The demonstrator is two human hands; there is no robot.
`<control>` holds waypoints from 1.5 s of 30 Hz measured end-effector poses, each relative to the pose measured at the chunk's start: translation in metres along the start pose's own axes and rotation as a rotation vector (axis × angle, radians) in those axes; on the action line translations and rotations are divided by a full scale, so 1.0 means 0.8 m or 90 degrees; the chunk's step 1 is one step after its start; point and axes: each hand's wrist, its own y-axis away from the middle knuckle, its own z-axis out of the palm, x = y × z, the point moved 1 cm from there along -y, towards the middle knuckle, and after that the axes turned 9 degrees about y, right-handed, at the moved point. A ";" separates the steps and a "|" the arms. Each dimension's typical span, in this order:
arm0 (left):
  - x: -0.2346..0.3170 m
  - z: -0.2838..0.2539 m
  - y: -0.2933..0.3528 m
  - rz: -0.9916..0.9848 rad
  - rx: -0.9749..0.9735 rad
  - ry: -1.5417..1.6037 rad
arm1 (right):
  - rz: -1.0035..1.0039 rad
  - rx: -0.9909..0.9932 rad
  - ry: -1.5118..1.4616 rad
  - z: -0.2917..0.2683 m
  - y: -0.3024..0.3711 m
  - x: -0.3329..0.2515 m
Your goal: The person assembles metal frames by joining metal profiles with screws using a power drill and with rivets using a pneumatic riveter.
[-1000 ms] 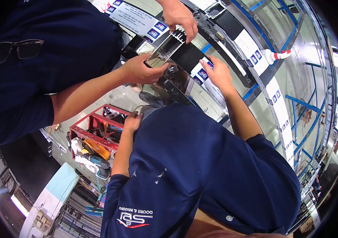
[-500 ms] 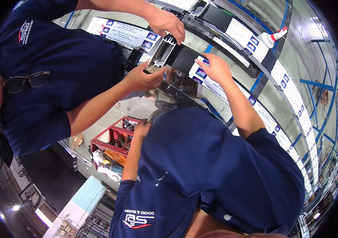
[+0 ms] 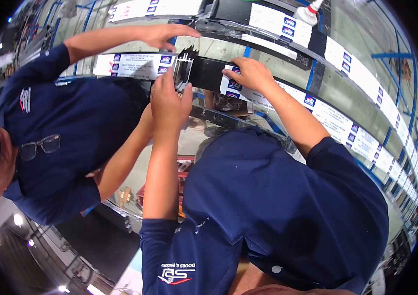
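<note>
A black frame profile [image 3: 205, 73] with white printed film runs from centre to the right. My right hand [image 3: 254, 74] rests on it where the film begins, thumb on its face and fingers over its far edge. My left hand [image 3: 168, 98] is raised at the joint, fingers stretched and thumb apart, close to the cut hollow end piece [image 3: 183, 69] with its ribbed black top. Left of that lies another film-covered profile [image 3: 140, 66]. Above it, a co-worker's hand [image 3: 167, 37] hovers with extended fingers; their other hand is hidden behind my left forearm.
Further film-covered profiles [image 3: 351, 66] lie beyond on blue supports [image 3: 312, 73]. A white bottle with a red cap [image 3: 307, 14] stands at the far side. The co-worker [image 3: 71, 132] stands close at my left. A red toolbox [image 3: 183, 164] shows partly behind my left forearm.
My left hand has risen from beside my body to the profile joint. The co-worker's upper hand has let go of the end piece and moved left. My right hand stays on the profile.
</note>
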 end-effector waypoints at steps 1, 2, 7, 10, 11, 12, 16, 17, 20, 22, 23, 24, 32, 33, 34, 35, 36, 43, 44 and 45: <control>-0.005 0.013 -0.017 -0.060 -0.024 -0.051 | -0.013 0.004 0.010 0.001 -0.003 0.002; -0.008 0.021 -0.029 -0.049 -0.033 -0.058 | -0.025 0.008 0.019 0.004 -0.004 0.004; -0.017 0.070 -0.068 -0.212 -0.175 -0.190 | 0.036 -0.030 0.002 -0.002 -0.001 0.024; -0.020 0.093 -0.073 -0.193 -0.201 -0.181 | 0.028 -0.038 -0.019 0.001 -0.002 0.036; -0.020 0.097 -0.073 -0.171 -0.167 -0.161 | 0.023 -0.038 -0.029 0.001 -0.001 0.039; -0.025 0.100 -0.072 -0.150 -0.128 -0.139 | 0.026 -0.040 -0.035 0.002 -0.002 0.039; -0.051 0.103 -0.068 -0.097 -0.071 -0.155 | -0.011 -0.014 -0.026 0.006 -0.011 0.034; -0.059 0.101 -0.063 -0.108 -0.067 -0.140 | -0.004 -0.028 -0.028 0.007 -0.011 0.030; -0.031 0.086 -0.037 0.076 0.110 -0.170 | 0.016 -0.005 -0.009 0.011 -0.011 0.022; -0.022 0.057 0.034 0.041 0.131 0.002 | 0.027 -0.091 -0.015 0.012 -0.022 0.007; -0.030 0.038 0.077 0.042 0.063 0.111 | 0.004 -0.054 -0.047 0.024 -0.023 0.007; -0.046 0.020 0.127 0.039 0.007 0.216 | -0.015 -0.038 -0.046 0.020 -0.025 -0.008; -0.098 0.014 0.653 -0.707 0.250 -0.027 | -0.077 -0.008 -0.225 0.076 -0.106 -0.112; -0.090 0.009 0.696 -0.768 0.254 -0.050 | -0.076 0.017 -0.238 0.079 -0.117 -0.115; -0.079 0.013 0.747 -0.822 0.252 -0.144 | -0.104 0.045 -0.270 0.082 -0.117 -0.134; -0.074 0.025 0.804 -0.897 0.309 -0.184 | -0.184 0.055 -0.205 0.082 -0.118 -0.153; -0.070 0.031 0.834 -0.941 0.391 -0.227 | -0.258 0.075 -0.136 0.079 -0.119 -0.161; -0.122 0.014 0.967 -1.118 0.622 -0.133 | -0.243 0.107 -0.106 0.115 -0.109 -0.157; -0.133 0.011 0.973 -1.184 0.609 -0.057 | -0.220 0.116 -0.112 0.114 -0.105 -0.146; -0.127 0.022 1.006 -1.198 0.619 -0.051 | -0.176 0.034 -0.263 0.122 -0.102 -0.144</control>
